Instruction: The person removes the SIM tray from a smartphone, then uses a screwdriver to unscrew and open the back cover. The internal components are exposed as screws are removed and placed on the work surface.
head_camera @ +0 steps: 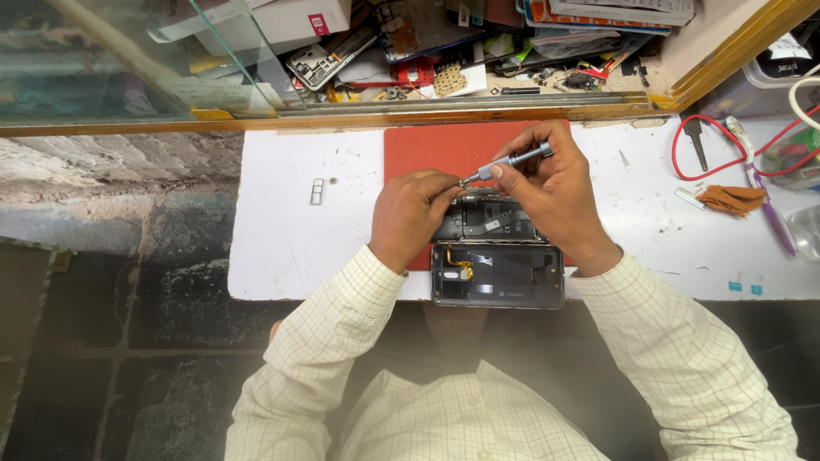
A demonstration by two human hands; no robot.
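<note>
An opened phone (498, 273), back cover off, is lying partly on a red mat (436, 149) and partly on the white tabletop (290, 230), its lower end sitting right at the near edge of the tabletop.

The right hand (555, 192) is pinching a slim grey screwdriver (509, 163), fingers clenched around the shaft, the tool slanting down and left with its tip over the phone's upper end. The left hand (410, 213) is curling against the phone's upper left corner; its fingertips are meeting the screwdriver tip, and whether the grip is holding anything small cannot be told.

To the left of the hands, open white surface is showing, with only a small metal tray (317, 192) lying well apart. To the right, bare surface is running out to a red cable (683, 145), a brown cloth (731, 199) and a purple-handled tool (773, 213) near the far right.

Behind the mat, a wooden rail (427, 115) is bounding the work area, with a cluttered shelf of parts (444, 51) under glass beyond it.
</note>
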